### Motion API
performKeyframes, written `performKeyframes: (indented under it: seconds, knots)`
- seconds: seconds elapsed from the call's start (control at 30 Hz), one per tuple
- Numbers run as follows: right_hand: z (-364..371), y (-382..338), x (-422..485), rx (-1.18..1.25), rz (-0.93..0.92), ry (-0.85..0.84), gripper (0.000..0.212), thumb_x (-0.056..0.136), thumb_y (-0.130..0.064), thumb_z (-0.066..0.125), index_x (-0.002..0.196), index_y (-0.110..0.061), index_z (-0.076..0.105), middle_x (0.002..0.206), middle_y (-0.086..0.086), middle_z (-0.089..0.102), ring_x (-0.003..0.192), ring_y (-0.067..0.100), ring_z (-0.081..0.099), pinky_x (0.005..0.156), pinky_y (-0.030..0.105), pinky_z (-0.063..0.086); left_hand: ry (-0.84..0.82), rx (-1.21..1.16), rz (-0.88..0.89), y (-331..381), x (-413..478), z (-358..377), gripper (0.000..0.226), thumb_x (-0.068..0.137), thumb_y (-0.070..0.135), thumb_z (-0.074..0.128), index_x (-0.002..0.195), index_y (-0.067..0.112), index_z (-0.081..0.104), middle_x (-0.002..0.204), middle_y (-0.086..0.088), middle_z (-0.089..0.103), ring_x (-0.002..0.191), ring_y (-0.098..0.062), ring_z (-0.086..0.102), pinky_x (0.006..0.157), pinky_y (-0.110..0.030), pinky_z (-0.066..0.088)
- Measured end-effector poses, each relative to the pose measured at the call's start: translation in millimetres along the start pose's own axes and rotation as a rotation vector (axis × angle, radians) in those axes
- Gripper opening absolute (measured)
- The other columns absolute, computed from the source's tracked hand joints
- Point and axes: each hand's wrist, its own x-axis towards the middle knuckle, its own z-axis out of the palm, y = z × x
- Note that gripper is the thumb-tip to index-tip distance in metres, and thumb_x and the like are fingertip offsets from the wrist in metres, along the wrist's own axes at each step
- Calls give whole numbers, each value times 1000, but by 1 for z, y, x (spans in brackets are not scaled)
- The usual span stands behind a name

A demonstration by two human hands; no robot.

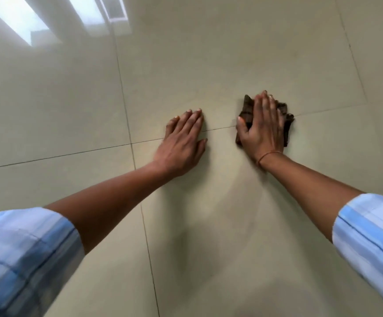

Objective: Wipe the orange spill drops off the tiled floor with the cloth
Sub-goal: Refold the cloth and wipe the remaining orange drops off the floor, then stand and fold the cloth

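A dark brown checked cloth (247, 108) lies bunched on the glossy beige tiled floor (208, 53), right of centre. My right hand (262, 126) presses flat on top of it, fingers together and thumb hooked over its left edge, covering most of it. My left hand (183, 143) rests palm down on the bare tile to the left, fingers spread, holding nothing. It lies across a grout line. I see no orange drops on the floor; any under the cloth or hands are hidden.
Thin dark grout lines (126, 115) cross the floor near both hands. Bright window reflections (18, 21) glare on the tiles at the top left. Blue striped sleeves (373, 234) are rolled up on both forearms.
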Motion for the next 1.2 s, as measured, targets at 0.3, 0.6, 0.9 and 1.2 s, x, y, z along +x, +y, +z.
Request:
performKeyframes:
  seconds: [0.3,0.6,0.9,1.2]
  knots:
    - [19,-16,-104,80,-279,57,65,89,-45,43,142,-7,46,151,11,42,141,22,36,112,40,24,-22,25,6,2,0,-3,58,98,34,29,148,3,28,157,-11,24,146,-25,17,118,-41,9]
    - [-21,-57,-88,905,229,-90,25,92,-35,58,85,-13,66,86,3,71,83,19,64,75,29,47,-68,-205,-134,10,-3,-27,53,100,25,35,149,6,28,157,-10,24,145,-26,18,117,-41,15]
    - [-212,-85,-119,1428,887,-521,43,66,-52,57,63,-10,67,80,24,70,69,34,64,71,51,53,-488,-574,-515,115,-50,-195,34,100,36,44,105,12,69,107,-6,70,93,-22,65,86,-38,52]
    - [-504,-92,-149,1331,907,-509,54,89,-52,54,96,0,67,93,18,71,75,27,66,68,37,54,-606,-774,-521,279,-48,-443,18,87,30,68,76,16,64,71,-1,62,69,-15,57,64,-26,43]
